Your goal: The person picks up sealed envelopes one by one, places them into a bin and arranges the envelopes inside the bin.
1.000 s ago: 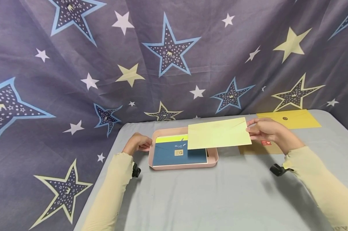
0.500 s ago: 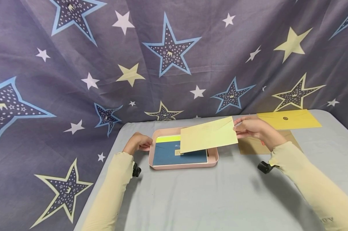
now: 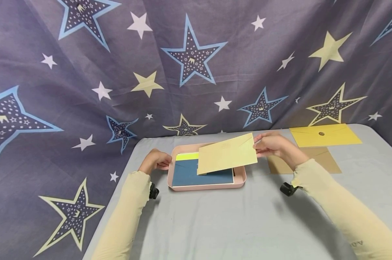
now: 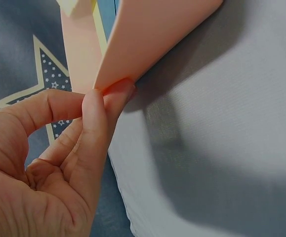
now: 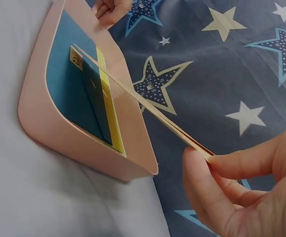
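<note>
In the head view my right hand [image 3: 272,146] pinches the right edge of a pale yellow envelope [image 3: 228,153], held tilted over a pink tray [image 3: 207,187], its left end lower than its right. My left hand [image 3: 156,160] grips the tray's left rim; the left wrist view shows thumb and fingers pinching the pink wall [image 4: 143,39]. Inside the tray lies a dark blue envelope [image 3: 189,177] over a bright yellow one [image 3: 186,156]. Seen edge-on in the right wrist view, the pale envelope [image 5: 155,113] slants down towards the blue envelope [image 5: 68,74].
At the table's back right lies a yellow envelope [image 3: 332,135] with a round dark seal. A brown envelope [image 3: 319,160] is in front of it, partly behind my right hand and wrist. A star-patterned curtain [image 3: 235,90] hangs behind the grey-covered table [image 3: 231,224].
My right hand has moved left with the pale yellow envelope, which now tilts more and covers more of the blue envelope. The left hand stays on the tray rim.
</note>
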A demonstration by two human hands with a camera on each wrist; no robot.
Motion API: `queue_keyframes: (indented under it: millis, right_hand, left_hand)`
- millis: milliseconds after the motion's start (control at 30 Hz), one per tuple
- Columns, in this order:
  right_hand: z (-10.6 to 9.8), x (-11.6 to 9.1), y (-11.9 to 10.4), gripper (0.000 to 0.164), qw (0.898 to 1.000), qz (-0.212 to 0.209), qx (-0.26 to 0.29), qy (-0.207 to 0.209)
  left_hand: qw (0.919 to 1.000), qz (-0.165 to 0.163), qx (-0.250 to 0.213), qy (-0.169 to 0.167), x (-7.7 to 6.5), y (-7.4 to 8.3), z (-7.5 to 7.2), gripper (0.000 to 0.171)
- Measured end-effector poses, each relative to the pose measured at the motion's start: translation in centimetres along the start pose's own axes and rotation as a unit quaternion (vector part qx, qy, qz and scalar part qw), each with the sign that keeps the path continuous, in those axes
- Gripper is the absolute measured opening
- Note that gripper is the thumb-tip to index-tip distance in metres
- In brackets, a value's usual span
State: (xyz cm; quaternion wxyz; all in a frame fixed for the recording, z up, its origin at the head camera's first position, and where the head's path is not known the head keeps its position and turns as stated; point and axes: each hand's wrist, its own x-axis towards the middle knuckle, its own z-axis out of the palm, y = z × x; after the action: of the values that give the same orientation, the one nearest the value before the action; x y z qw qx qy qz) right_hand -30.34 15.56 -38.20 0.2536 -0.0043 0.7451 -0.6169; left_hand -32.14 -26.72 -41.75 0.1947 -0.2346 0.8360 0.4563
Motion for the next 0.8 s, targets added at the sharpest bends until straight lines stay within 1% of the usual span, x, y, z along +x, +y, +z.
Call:
queue_keyframes:
  millis: [233,367,500,667,800]
  right_hand:
    - [1.2,0.5,-0.2,0.025,0.999,0.014,-0.005,0.028]
    - [1.6,0.7,-0.4,0.026,0.999,0.024,-0.018,0.044]
    - [1.9,0.9,-0.5,0.027,0.998,0.028,-0.031,0.055]
    - [2.3,1.1,-0.6,0.028,0.998,0.026,-0.025,0.056]
    - [2.7,1.3,-0.6,0.028,0.999,0.023,-0.010,0.047]
  left_hand:
    - [1.0000,-0.003,0.006,0.003,0.1,0.0,0.0,0.003]
    - [1.0000,-0.002,0.007,0.006,0.0,0.0,0.0,0.006]
    - [1.0000,-0.002,0.007,0.006,0.1,0.0,0.0,0.003]
    - [0.9999,-0.002,0.011,0.005,0.1,-0.1,0.0,0.003]
    - [0.9999,-0.005,0.012,0.003,0.1,0.0,-0.1,0.005]
